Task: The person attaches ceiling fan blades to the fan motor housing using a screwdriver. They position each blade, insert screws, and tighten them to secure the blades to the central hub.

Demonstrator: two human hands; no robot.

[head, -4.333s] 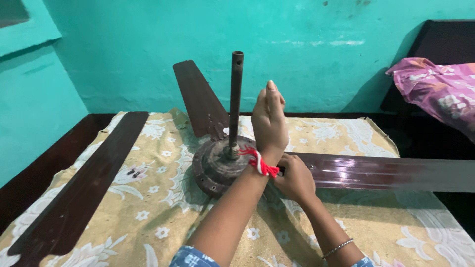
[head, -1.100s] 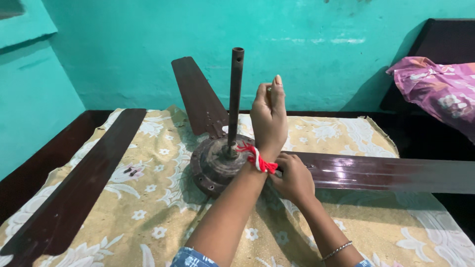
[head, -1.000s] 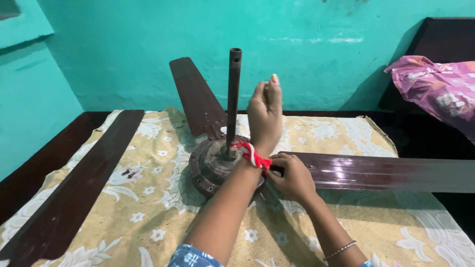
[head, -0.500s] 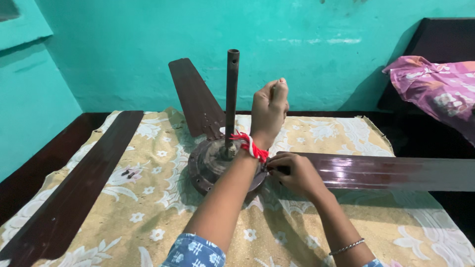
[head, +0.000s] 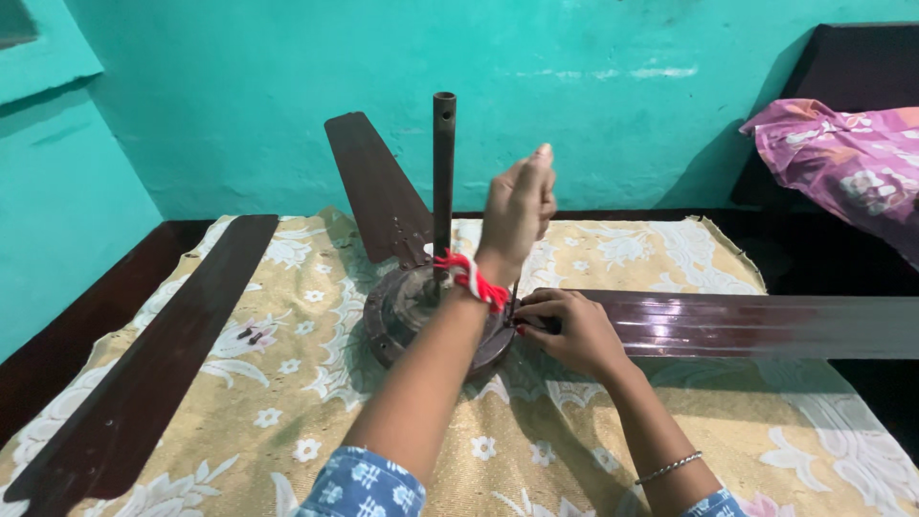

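While the left hand (head: 517, 215) hovers raised above the fan motor (head: 436, 316), its fingers stand upright and close together, the grip released and grasping nothing. A red and white thread (head: 471, 280) circles that wrist. Just left of this hand rises the dark rod (head: 443, 177), upright out of the motor's middle; hand and rod stay apart.

Below and slightly right of the left hand, the right hand (head: 570, 330) rests at the motor's right edge, where the right blade (head: 756, 325) joins it. Its fingers are pinched around a thin tool (head: 513, 299) that stands nearly upright by the motor's rim; I cannot tell the tool's kind. A thin bangle (head: 670, 467) sits on that forearm.

Beyond the left hand, a second blade (head: 373, 187) slants away toward the teal wall (head: 613, 86). Far left of both hands, a third blade (head: 163, 354) lies along the yellow flowered cloth (head: 287, 402), which covers the surface under the whole fan. Two small dark screws (head: 251, 335) lie on the cloth between that blade and the motor. Far right of the hands, a pink patterned cloth (head: 842, 163) lies bunched on dark furniture.
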